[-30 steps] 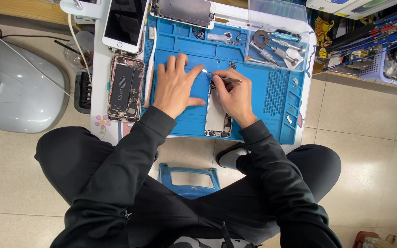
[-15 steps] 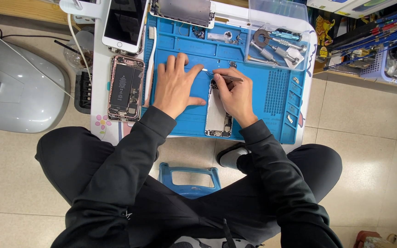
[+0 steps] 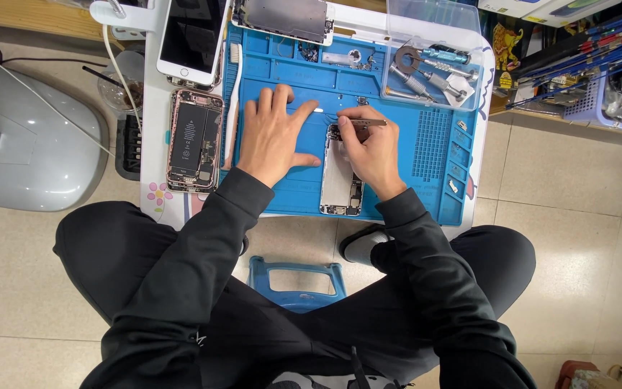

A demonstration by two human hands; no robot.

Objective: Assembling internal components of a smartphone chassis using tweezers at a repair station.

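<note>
Three phones are showing on the low table: one opened phone body (image 3: 341,180) lying under the right hand (image 3: 368,148), a second opened phone (image 3: 194,140) with its battery showing, lying just left of the left hand (image 3: 275,133), and a third, whole phone (image 3: 192,36) with a dark screen, sitting above that one. One loose display panel (image 3: 287,18) is lying beyond the fingertips of the left hand. One blue work mat (image 3: 437,144) is lying under both hands. One white brush (image 3: 233,101) is lying along the mat's edge, between the left hand and the battery phone. One clear tray (image 3: 433,65) holding several metal tools is sitting beyond and to the right of the right hand.

The left hand is resting flat and open on the mat, fingers spread, holding nothing, its thumb pointing at the opened phone body, just beside it. The right hand is pinching one slim metal tool (image 3: 368,122) between thumb and fingers, over the top end of the opened phone body. That phone's lower end is sticking out below the right hand, toward the person. One blue stool (image 3: 296,281) is showing between the person's legs.
</note>
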